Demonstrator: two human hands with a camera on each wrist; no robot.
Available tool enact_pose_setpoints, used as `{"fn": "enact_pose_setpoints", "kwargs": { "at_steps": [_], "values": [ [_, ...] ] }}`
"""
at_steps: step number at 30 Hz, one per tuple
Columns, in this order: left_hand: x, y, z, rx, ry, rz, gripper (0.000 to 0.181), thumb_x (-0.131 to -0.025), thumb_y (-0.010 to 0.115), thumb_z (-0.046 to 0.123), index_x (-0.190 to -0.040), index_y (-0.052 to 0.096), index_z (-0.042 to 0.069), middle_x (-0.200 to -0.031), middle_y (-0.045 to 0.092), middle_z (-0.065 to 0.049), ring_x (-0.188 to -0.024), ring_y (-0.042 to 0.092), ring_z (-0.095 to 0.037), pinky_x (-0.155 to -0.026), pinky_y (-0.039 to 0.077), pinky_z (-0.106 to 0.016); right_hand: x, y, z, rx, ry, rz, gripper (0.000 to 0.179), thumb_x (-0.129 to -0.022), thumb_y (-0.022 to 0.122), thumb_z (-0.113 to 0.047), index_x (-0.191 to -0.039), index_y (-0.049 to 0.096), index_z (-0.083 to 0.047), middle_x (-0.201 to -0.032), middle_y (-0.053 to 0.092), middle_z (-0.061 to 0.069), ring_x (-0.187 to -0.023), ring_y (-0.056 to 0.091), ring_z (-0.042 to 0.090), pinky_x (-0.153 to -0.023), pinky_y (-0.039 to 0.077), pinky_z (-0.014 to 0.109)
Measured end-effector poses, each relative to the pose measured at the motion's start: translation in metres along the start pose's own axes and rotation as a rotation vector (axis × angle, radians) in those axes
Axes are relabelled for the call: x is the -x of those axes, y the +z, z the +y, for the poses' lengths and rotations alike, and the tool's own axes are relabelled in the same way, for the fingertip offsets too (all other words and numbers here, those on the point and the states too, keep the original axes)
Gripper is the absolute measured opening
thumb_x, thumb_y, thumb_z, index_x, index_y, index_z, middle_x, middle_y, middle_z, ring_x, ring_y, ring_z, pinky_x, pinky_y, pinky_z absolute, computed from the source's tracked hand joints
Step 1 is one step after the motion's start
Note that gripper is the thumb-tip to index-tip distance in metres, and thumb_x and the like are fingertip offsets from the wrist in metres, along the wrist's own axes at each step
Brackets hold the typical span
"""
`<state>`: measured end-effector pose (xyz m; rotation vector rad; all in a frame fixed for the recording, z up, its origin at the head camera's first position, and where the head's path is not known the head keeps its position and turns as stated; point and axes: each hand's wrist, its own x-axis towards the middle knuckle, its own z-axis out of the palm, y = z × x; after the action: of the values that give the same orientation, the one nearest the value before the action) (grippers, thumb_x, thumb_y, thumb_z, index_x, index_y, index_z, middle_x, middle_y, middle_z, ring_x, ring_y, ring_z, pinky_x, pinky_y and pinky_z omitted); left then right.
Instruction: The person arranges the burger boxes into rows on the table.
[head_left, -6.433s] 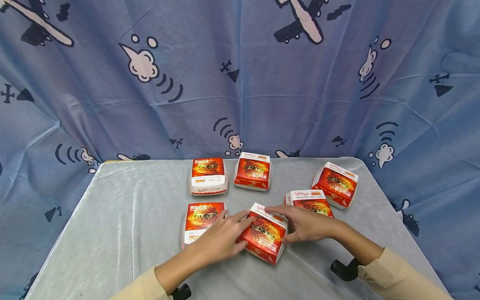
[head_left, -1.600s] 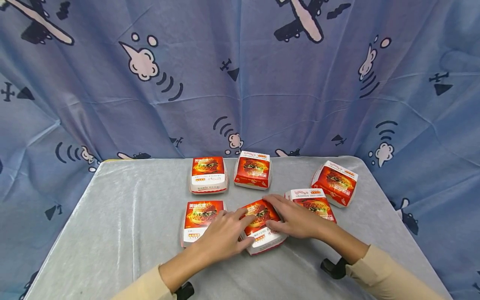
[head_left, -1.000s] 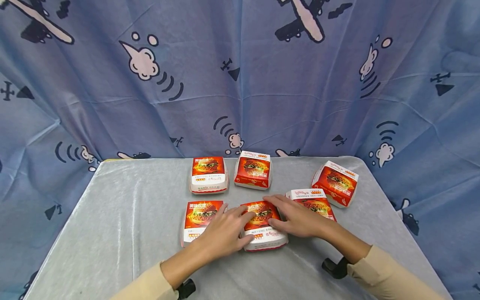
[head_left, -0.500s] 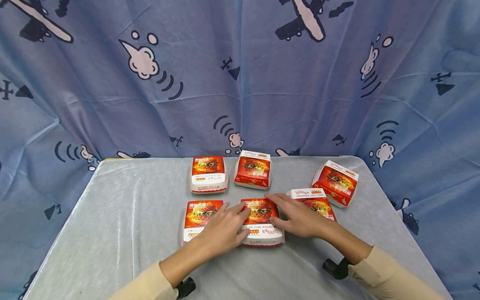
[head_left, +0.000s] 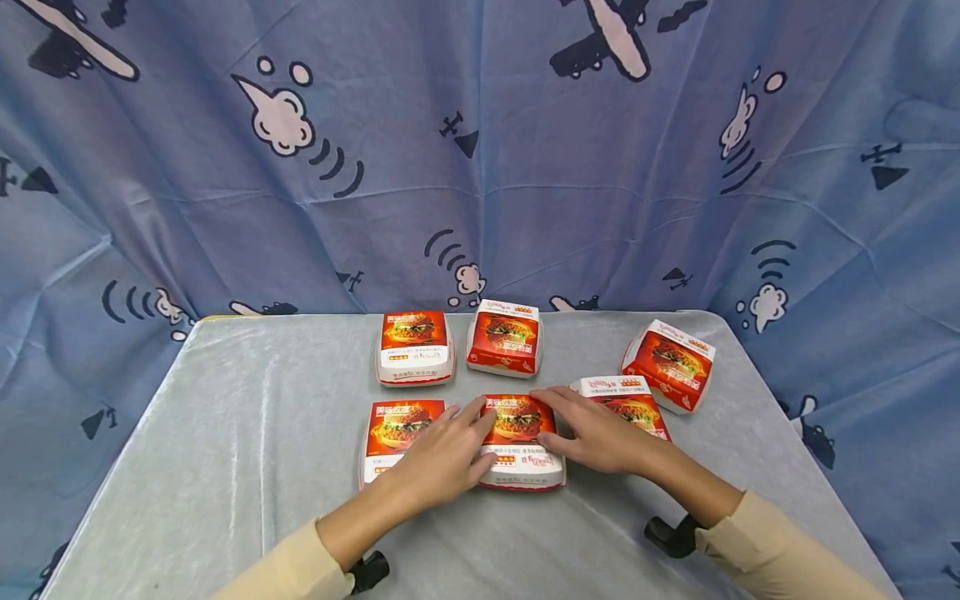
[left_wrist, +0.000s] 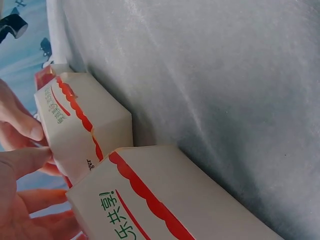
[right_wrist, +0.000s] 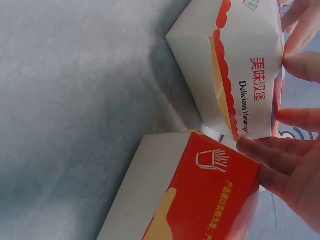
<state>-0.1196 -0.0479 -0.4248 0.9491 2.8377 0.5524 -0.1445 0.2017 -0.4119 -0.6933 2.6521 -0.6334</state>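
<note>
Between the two hands, on grey cloth, lay the central burger box, its lid picture toward the rear and its white strip toward the front. The left hand curled over this box's left edge, forefinger on the lid and thumb nearer the front; the right hand gripped its right rear corner, thumb on the lid and fingers at the rear edge. Left of the central burger box, partly hidden by the left hand, stood a left box. Behind the central burger box were a rear-left box and a rear box; to its right, a near-right box, partly covered by the right hand, and a far-right box, set askew.
</note>
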Motion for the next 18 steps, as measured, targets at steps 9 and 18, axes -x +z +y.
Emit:
{"fn": "enact_pose_setpoints", "kwargs": {
  "at_steps": [9,18],
  "values": [
    [0.0003,0.0010,-0.0013,0.063,-0.044,-0.020,0.055,-0.096,0.065,0.032,-0.143,0.054,0.007,-0.151,0.044,-0.018,-0.131,0.048,-0.045,-0.105,0.041,-0.056,0.0022,-0.0027,-0.0014,-0.012,-0.002,0.002,0.074,-0.092,0.067,-0.047,-0.151,0.041,-0.011,-0.148,0.044,0.017,-0.133,0.046,0.038,-0.102,0.041,0.060],
    [0.0009,0.0001,-0.0006,0.089,-0.061,-0.010,0.058,-0.094,0.067,0.033,-0.144,0.053,0.006,-0.151,0.043,-0.019,-0.130,0.048,-0.044,-0.105,0.042,-0.055,0.0036,-0.0030,-0.0041,-0.063,0.031,0.006,0.077,-0.090,0.072,-0.041,-0.151,0.040,-0.006,-0.147,0.046,0.019,-0.131,0.049,0.038,-0.102,0.042,0.060]
  ]
}}
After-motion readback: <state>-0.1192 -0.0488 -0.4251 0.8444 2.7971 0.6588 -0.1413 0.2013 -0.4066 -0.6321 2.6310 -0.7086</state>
